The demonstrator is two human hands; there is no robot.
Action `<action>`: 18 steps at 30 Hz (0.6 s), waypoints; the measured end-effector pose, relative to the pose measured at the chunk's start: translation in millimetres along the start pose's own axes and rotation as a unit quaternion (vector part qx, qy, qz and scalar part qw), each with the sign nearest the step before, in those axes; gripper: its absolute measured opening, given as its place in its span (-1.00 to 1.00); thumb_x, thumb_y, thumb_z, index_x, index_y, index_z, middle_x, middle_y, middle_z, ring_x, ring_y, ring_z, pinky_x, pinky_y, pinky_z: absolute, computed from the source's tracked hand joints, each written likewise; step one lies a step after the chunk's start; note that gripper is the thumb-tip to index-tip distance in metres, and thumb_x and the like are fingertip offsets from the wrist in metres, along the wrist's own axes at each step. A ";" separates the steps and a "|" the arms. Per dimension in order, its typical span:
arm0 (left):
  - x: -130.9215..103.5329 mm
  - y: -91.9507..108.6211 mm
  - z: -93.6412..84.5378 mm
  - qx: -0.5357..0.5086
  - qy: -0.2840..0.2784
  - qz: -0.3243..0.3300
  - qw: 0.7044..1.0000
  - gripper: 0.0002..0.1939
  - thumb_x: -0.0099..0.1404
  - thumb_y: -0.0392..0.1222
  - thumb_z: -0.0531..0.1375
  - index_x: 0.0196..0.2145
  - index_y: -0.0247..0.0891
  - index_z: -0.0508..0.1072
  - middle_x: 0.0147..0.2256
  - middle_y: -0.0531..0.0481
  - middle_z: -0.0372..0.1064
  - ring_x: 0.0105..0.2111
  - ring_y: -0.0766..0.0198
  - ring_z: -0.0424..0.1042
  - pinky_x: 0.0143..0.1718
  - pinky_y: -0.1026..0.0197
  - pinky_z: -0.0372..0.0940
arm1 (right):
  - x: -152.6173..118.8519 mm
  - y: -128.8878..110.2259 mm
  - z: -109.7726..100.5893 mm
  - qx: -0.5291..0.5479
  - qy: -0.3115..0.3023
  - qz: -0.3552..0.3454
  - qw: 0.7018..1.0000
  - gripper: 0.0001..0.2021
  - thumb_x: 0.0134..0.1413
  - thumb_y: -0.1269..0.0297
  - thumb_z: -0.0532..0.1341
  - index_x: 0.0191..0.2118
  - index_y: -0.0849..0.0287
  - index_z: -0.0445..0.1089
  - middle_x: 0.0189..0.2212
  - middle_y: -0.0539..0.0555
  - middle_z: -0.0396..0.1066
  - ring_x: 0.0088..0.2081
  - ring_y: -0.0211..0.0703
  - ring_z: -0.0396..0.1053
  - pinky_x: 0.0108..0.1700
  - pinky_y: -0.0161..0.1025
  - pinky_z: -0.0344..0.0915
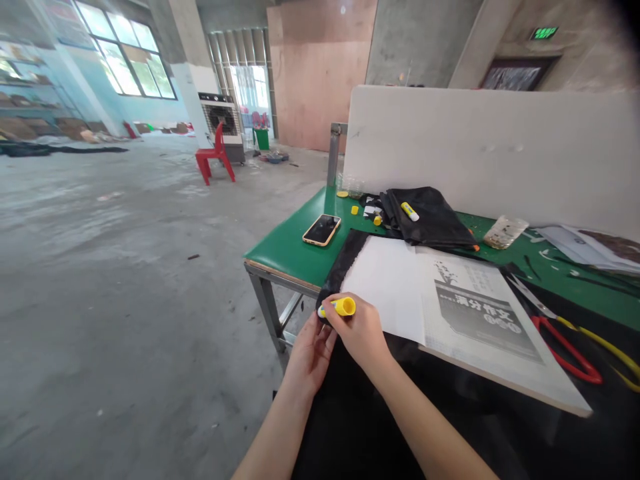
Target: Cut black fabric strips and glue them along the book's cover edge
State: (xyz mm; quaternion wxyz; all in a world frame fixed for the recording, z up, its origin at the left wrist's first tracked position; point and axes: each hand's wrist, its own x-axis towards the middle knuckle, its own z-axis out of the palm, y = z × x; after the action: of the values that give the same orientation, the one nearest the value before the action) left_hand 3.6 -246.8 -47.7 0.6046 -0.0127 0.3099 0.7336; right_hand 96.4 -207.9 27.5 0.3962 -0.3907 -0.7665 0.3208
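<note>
My right hand (364,331) is closed round a yellow-and-white glue stick (345,307), its white end pointing left toward the edge of a black cloth (344,261). Just below that end, my left hand (311,353) pinches the cloth's near corner at the table edge, palm turned up and fingers curled. The cloth lies under an open book, whose blank white page (387,283) is beside my right hand. To the right is the book's printed grey page (493,320). How the glue stick's tip meets the cloth is partly hidden by my fingers.
A phone (322,229) lies on the green tabletop (287,247). Behind the book are folded black cloth (433,220) and another glue stick (410,212). Scissors (565,340) with red and yellow handles lie at right. A white board (475,147) stands behind; a red chair (216,155) stands farther off.
</note>
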 end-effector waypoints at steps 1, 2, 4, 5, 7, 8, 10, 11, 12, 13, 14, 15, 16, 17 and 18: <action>-0.8 -0.1 0.2 0.006 -0.004 0.001 1.000 -0.84 0.30 -0.26 0.13 -0.17 -0.33 0.43 -0.15 -0.12 0.43 -0.25 0.28 0.46 -0.24 0.29 0.41 | -0.2 2.0 1.8 0.000 0.002 -0.007 1.000 -0.82 0.09 0.18 0.15 -0.33 0.13 0.43 -0.34 0.03 0.46 -0.31 -0.19 0.40 -0.23 -0.31 0.27; -1.4 -0.1 0.7 0.011 -0.005 0.000 1.000 -0.83 0.30 -0.26 0.13 -0.18 -0.34 0.43 -0.16 -0.13 0.44 -0.25 0.27 0.46 -0.25 0.29 0.42 | -0.6 3.9 3.1 0.000 0.005 -0.014 1.000 -0.83 0.08 0.18 0.15 -0.34 0.13 0.43 -0.35 0.03 0.45 -0.32 -0.19 0.40 -0.24 -0.31 0.27; -2.2 0.2 2.2 0.010 0.005 -0.001 1.000 -0.85 0.30 -0.27 0.13 -0.21 -0.36 0.44 -0.21 -0.13 0.45 -0.28 0.28 0.47 -0.25 0.30 0.42 | -2.2 6.7 4.4 -0.001 0.014 -0.027 1.000 -0.84 0.07 0.20 0.15 -0.34 0.14 0.43 -0.36 0.03 0.45 -0.33 -0.20 0.40 -0.26 -0.31 0.27; -2.4 0.3 3.1 0.006 0.012 -0.001 1.000 -0.86 0.30 -0.28 0.13 -0.23 -0.36 0.45 -0.24 -0.13 0.46 -0.30 0.28 0.48 -0.26 0.30 0.42 | -3.3 7.5 4.4 -0.002 0.017 -0.032 0.999 -0.85 0.07 0.21 0.15 -0.34 0.14 0.43 -0.37 0.03 0.44 -0.34 -0.20 0.40 -0.27 -0.31 0.27; -2.7 0.3 4.7 -0.001 0.026 0.001 1.000 -0.88 0.30 -0.29 0.13 -0.27 -0.36 0.45 -0.30 -0.11 0.47 -0.34 0.30 0.48 -0.26 0.31 0.42 | -5.8 7.8 3.4 -0.005 0.017 -0.038 0.999 -0.85 0.08 0.24 0.15 -0.34 0.14 0.44 -0.37 0.03 0.44 -0.34 -0.21 0.39 -0.27 -0.32 0.27; -2.8 0.3 5.4 -0.004 0.031 0.001 1.000 -0.89 0.29 -0.30 0.14 -0.28 -0.36 0.45 -0.32 -0.10 0.48 -0.36 0.31 0.48 -0.27 0.32 0.42 | -7.1 7.6 2.8 -0.007 0.017 -0.040 0.999 -0.85 0.08 0.25 0.14 -0.34 0.15 0.44 -0.38 0.03 0.44 -0.34 -0.21 0.39 -0.26 -0.32 0.28; -2.7 0.2 6.2 -0.009 0.040 -0.002 0.999 -0.90 0.28 -0.30 0.15 -0.29 -0.36 0.45 -0.35 -0.09 0.48 -0.39 0.32 0.49 -0.28 0.33 0.42 | -9.2 7.5 1.8 -0.007 0.018 -0.040 0.999 -0.85 0.09 0.27 0.14 -0.34 0.15 0.44 -0.37 0.03 0.44 -0.34 -0.22 0.40 -0.25 -0.32 0.28; -2.5 0.2 6.5 -0.011 0.044 -0.004 0.999 -0.91 0.27 -0.31 0.15 -0.30 -0.36 0.45 -0.36 -0.09 0.48 -0.40 0.32 0.49 -0.29 0.33 0.43 | -10.1 7.9 1.6 -0.004 0.017 -0.040 0.999 -0.86 0.09 0.27 0.14 -0.33 0.15 0.44 -0.37 0.03 0.44 -0.33 -0.22 0.40 -0.24 -0.32 0.29; -2.2 0.2 6.6 -0.014 0.048 -0.006 0.999 -0.92 0.27 -0.32 0.16 -0.31 -0.37 0.45 -0.37 -0.09 0.48 -0.41 0.33 0.48 -0.29 0.33 0.43 | -10.9 8.7 1.6 0.000 0.017 -0.040 0.999 -0.86 0.08 0.28 0.14 -0.33 0.15 0.44 -0.36 0.03 0.44 -0.32 -0.21 0.40 -0.24 -0.32 0.29; -1.9 0.3 6.8 -0.016 0.050 -0.008 0.999 -0.93 0.27 -0.33 0.16 -0.31 -0.37 0.44 -0.38 -0.09 0.48 -0.42 0.33 0.48 -0.30 0.33 0.43 | -11.7 9.8 1.9 0.005 0.018 -0.040 0.999 -0.86 0.08 0.28 0.14 -0.32 0.15 0.44 -0.35 0.04 0.45 -0.32 -0.21 0.41 -0.23 -0.32 0.30; -1.5 0.4 7.0 -0.017 0.050 -0.010 0.999 -0.93 0.26 -0.34 0.16 -0.32 -0.37 0.44 -0.38 -0.09 0.48 -0.42 0.33 0.48 -0.31 0.33 0.43 | -12.4 11.1 2.3 0.010 0.020 -0.040 0.999 -0.86 0.08 0.28 0.15 -0.32 0.14 0.44 -0.35 0.04 0.45 -0.31 -0.21 0.41 -0.22 -0.32 0.30; -1.2 0.6 7.2 -0.019 0.050 -0.012 0.998 -0.93 0.26 -0.35 0.16 -0.32 -0.37 0.44 -0.39 -0.08 0.48 -0.43 0.33 0.48 -0.31 0.33 0.43 | -13.2 12.5 2.7 0.015 0.023 -0.041 0.999 -0.87 0.07 0.28 0.15 -0.32 0.14 0.44 -0.34 0.03 0.46 -0.30 -0.21 0.42 -0.21 -0.32 0.30; -1.0 0.8 7.6 -0.020 0.051 -0.014 0.998 -0.93 0.27 -0.35 0.15 -0.32 -0.37 0.44 -0.40 -0.08 0.48 -0.43 0.33 0.48 -0.32 0.33 0.43 | -13.8 13.8 3.1 0.018 0.026 -0.043 0.999 -0.87 0.07 0.28 0.15 -0.33 0.14 0.44 -0.33 0.03 0.46 -0.30 -0.21 0.42 -0.21 -0.32 0.31; -0.9 0.9 8.0 -0.022 0.051 -0.016 0.998 -0.93 0.27 -0.35 0.15 -0.33 -0.37 0.44 -0.41 -0.07 0.48 -0.44 0.33 0.48 -0.32 0.33 0.43 | -14.4 14.7 3.3 0.018 0.029 -0.043 0.999 -0.87 0.06 0.28 0.15 -0.33 0.14 0.44 -0.33 0.03 0.46 -0.30 -0.21 0.42 -0.22 -0.32 0.31; -0.9 1.0 8.4 -0.024 0.052 -0.018 0.998 -0.93 0.27 -0.36 0.14 -0.33 -0.37 0.44 -0.42 -0.06 0.47 -0.45 0.34 0.48 -0.32 0.32 0.43 | -14.9 15.2 3.2 0.016 0.030 -0.042 0.999 -0.88 0.06 0.29 0.16 -0.33 0.13 0.44 -0.33 0.03 0.46 -0.30 -0.20 0.42 -0.22 -0.32 0.31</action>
State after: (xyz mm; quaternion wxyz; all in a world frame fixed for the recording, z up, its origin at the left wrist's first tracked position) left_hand 6.0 -243.7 -40.1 0.6000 -0.0707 0.3234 0.7283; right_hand 104.6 -213.8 8.5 0.4383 -0.3609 -0.7650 0.3040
